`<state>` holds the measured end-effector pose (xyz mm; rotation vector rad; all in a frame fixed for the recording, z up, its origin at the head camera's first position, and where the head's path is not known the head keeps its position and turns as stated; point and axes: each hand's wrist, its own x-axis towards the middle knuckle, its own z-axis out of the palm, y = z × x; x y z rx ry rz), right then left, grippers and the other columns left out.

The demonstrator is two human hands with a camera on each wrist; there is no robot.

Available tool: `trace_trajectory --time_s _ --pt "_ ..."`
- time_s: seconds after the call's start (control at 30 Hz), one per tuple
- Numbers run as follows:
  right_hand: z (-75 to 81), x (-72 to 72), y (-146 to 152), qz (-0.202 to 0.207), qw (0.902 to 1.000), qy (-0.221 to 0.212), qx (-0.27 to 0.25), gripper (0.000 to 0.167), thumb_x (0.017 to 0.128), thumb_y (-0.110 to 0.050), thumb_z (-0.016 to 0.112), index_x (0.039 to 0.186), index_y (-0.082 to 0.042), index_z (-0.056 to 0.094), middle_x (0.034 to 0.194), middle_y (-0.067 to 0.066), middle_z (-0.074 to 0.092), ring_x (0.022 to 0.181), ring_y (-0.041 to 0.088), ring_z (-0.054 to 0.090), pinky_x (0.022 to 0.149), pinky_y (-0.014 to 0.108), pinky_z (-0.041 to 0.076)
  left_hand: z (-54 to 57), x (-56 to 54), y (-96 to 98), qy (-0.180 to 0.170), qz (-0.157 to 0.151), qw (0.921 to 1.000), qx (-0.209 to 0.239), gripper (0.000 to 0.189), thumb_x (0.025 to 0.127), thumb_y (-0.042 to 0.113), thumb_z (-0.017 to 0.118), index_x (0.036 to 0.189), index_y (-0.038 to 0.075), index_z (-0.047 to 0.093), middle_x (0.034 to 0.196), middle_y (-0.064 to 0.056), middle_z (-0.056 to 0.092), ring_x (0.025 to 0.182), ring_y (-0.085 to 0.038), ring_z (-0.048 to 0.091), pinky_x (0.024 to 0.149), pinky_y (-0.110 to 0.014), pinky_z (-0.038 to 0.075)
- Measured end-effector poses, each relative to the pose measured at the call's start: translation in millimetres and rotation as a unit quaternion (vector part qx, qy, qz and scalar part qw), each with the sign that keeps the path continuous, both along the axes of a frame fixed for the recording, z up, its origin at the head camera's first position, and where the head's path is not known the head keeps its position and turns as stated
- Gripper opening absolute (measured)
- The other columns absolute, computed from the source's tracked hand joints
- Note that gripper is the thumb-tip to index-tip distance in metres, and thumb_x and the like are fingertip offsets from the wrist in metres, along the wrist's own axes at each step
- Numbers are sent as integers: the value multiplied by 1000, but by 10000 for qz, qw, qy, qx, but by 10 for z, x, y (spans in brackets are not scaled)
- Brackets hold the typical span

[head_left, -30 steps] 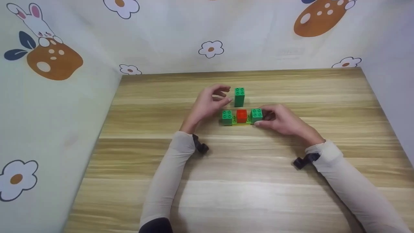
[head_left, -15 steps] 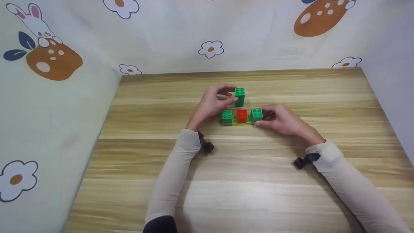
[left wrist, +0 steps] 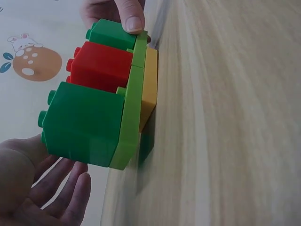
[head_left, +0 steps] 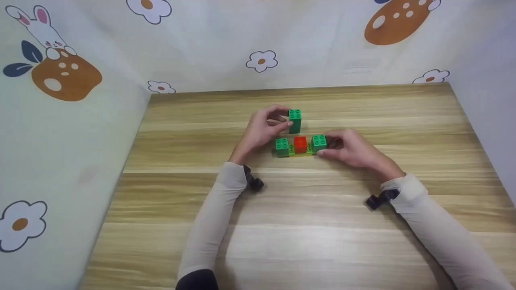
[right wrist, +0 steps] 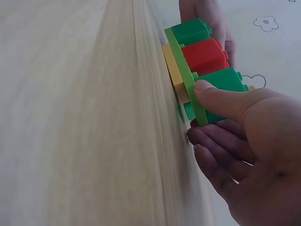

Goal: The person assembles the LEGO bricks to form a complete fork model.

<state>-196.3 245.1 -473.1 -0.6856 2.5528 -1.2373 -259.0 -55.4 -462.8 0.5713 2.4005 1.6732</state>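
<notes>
Toy building bricks form a low row: a light green plate [left wrist: 130, 110] carries a green brick at each end and a red brick [head_left: 300, 144] between them. A yellow brick [left wrist: 149, 80] shows beneath the plate. My right hand [head_left: 350, 148] holds the row's right end, its thumb [right wrist: 214, 96] against the plate and right green brick [head_left: 319, 143]. Behind the row stands a tall green block [head_left: 295, 121], upright, pinched between thumb and fingers of my left hand [head_left: 261, 128]. The left green brick [left wrist: 84, 125] is untouched. Most of the tall block is hidden in the left wrist view.
Everything rests on a wood-grain table [head_left: 282, 225]. Patterned walls stand along its back [head_left: 209, 52] and left side, with a plain pale wall at right. Each wrist bears a black camera mount, one [head_left: 254, 180] on the left and one [head_left: 381, 199] on the right.
My left hand has reached rightward to the tall green block and taken hold of it. Both have then shifted slightly left. My right hand has stayed on the brick row.
</notes>
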Motion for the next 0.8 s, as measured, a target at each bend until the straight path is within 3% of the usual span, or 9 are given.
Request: trace_trajectory --time_s 0.17,0.4,0.63,0.8 --pt "38 3 18 -4 9999 78 -77 34 95 -25 86 126 -14 79 112 4 82 102 20 75 92 23 62 -11 2 -39 61 -7 10000 30 40 97 18 83 136 14 73 131 -6 77 112 -19 75 105 -36 62" --pt "148 5 80 -282 9986 285 -353 37 94 -19 87 129 -10 78 118 8 81 107 22 74 101 35 63 -44 -9 -64 115 -47 9997 198 41 96 15 84 135 11 73 131 -9 78 110 -23 77 102 -36 63" --pt "300 4 144 -664 9941 554 -655 37 93 -12 86 129 -6 77 121 11 79 104 14 71 98 18 57 -82 6 -44 84 -135 9992 377 43 95 -11 71 135 5 72 134 -14 76 114 -27 75 102 -35 63" --pt "373 4 168 -854 9891 790 -905 34 95 -16 86 127 -10 78 121 9 78 101 9 73 99 19 57 -103 62 -15 113 -207 9993 292 46 94 -12 69 138 2 70 134 -18 74 117 -28 73 104 -35 62"
